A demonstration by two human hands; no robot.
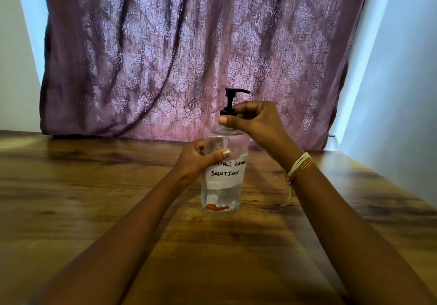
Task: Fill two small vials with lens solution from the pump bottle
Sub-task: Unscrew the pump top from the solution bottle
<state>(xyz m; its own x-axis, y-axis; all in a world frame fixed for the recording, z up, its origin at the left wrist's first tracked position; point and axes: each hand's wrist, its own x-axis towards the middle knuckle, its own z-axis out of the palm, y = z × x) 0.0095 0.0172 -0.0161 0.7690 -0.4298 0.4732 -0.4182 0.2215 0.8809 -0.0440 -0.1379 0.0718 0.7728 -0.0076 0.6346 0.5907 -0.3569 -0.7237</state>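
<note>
Left hand (pixel 192 160) gripped clear pump bottle (pixel 222 174) at label height; right hand (pixel 255 124) above it pinched black pump collar (pixel 227 112); bottle upright on wooden table (pixel 94 186).

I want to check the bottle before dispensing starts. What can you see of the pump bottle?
The pump bottle is clear, plastic by the look, and stands upright on the wooden table. It has a black pump top, a white handwritten label ending "LENS SOLUTION" and red residue near the base. The left hand grips its body; the right hand pinches the collar.
</note>
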